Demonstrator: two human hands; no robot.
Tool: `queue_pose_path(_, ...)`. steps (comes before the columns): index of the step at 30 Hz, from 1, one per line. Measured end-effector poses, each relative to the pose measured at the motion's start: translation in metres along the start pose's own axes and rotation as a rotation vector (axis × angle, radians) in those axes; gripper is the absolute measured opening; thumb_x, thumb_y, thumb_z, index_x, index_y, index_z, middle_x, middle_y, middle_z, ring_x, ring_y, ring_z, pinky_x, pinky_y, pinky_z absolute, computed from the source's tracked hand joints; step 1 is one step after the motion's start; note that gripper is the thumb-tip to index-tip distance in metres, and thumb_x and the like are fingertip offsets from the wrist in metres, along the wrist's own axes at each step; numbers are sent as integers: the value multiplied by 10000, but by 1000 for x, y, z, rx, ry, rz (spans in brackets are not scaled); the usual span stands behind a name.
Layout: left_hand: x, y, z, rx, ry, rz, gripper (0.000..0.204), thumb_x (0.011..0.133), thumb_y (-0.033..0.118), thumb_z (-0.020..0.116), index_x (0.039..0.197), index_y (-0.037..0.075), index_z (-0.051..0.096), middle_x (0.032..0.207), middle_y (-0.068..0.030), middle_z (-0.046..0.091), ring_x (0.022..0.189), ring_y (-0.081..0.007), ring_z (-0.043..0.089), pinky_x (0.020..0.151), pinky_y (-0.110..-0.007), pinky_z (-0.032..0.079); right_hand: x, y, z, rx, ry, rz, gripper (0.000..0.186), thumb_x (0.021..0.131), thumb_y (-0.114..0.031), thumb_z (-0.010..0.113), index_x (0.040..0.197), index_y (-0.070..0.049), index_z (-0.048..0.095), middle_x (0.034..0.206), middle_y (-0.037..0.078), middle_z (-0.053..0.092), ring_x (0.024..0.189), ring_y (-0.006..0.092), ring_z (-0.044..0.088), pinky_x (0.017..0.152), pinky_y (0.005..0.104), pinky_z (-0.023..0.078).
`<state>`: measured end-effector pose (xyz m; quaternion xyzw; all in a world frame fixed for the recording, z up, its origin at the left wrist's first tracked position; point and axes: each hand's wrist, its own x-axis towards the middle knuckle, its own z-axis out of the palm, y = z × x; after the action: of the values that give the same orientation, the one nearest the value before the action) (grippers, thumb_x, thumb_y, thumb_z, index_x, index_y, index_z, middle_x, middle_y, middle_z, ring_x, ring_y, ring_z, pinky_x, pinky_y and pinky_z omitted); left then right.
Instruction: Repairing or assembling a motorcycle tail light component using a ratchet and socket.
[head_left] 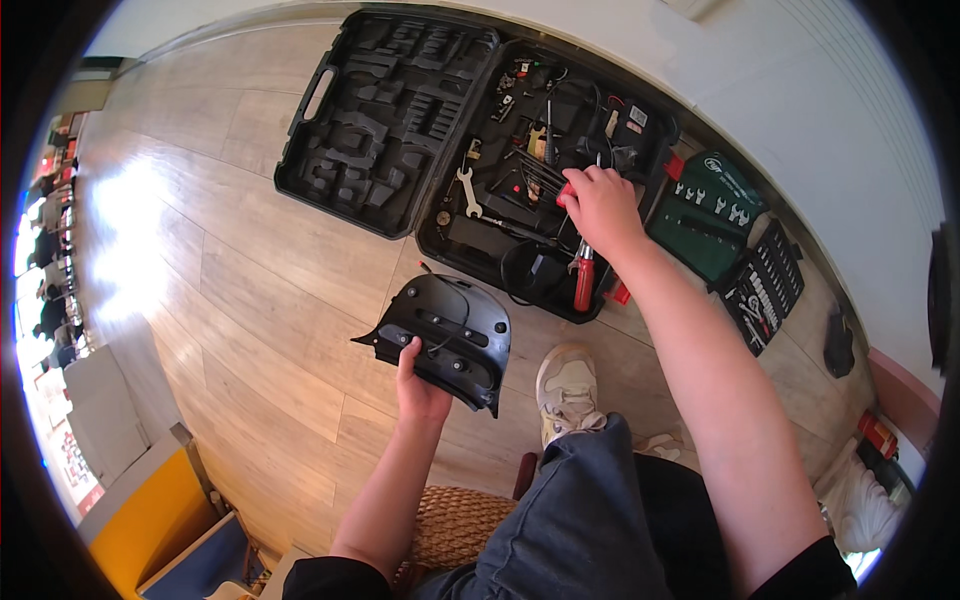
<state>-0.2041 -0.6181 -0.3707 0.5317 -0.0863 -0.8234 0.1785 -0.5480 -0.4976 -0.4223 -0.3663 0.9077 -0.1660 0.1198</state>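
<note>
My left hand (420, 393) grips the near edge of a curved black plastic panel (478, 345), thumb on top. Several bolts and a thin cable show on the panel's face. My right hand (607, 215) reaches into the right half of an open black tool case (462, 262). Its fingers are closed on a red-handled tool (565, 194), mostly hidden by the hand, so its exact kind is unclear. Just below that hand, another tool with a red handle (583, 284) lies in the case. Hex keys (535, 172), a screwdriver (549, 135) and an open-end wrench (468, 192) lie to its left.
The moulded case lid (350, 150) lies unfolded to the left on the wooden floor (260, 330). A green wrench holder (705, 225) and a black socket set (765, 290) sit right of the case, by the wall. My shoe (567, 385) is just in front of the case.
</note>
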Motion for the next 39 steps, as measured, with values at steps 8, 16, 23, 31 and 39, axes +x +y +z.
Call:
queue_pose_path(8,-3,-7,6,60,-37,-39,494,1012,264,616,1446,48,519,1410,-111,624,1303,-295,591,1147,-464,446,-38,-12,-6,-120,162,-72,562,892,-178,730,1426,-107,568,1346,124,569,1307,331,516,1186,609,331)
queue_pose_path(16,-5,-11,1,71,-67,-64,437,1013,199,616,1413,42,536,1369,-111,641,1256,-279,625,1113,-444,482,-131,1,-45,95,87,-73,436,883,-71,693,1313,-78,622,1318,130,584,1236,348,547,1101,535,411)
queue_pose_path(23,-8,-28,3,167,-78,-70,398,1010,163,619,1380,30,562,1330,-118,661,1219,-280,650,1097,-441,504,-208,28,-40,277,-17,118,208,888,-42,675,1096,-40,677,959,129,708,931,356,666,847,459,538)
queue_pose_path(31,-38,-27,29,292,-224,-227,611,1024,378,611,1526,66,455,1509,-138,555,1383,-338,531,1201,-520,386,-325,118,-36,328,-99,807,206,903,-163,664,1085,-69,693,1000,184,730,974,391,694,807,489,557)
queue_pose_path(39,-42,-65,44,397,-227,-228,549,1013,298,621,1484,45,498,1461,-122,594,1359,-303,551,1178,-491,412,-446,176,-12,84,-29,1181,311,864,-223,727,1085,-48,596,1011,230,714,1001,430,685,870,527,543)
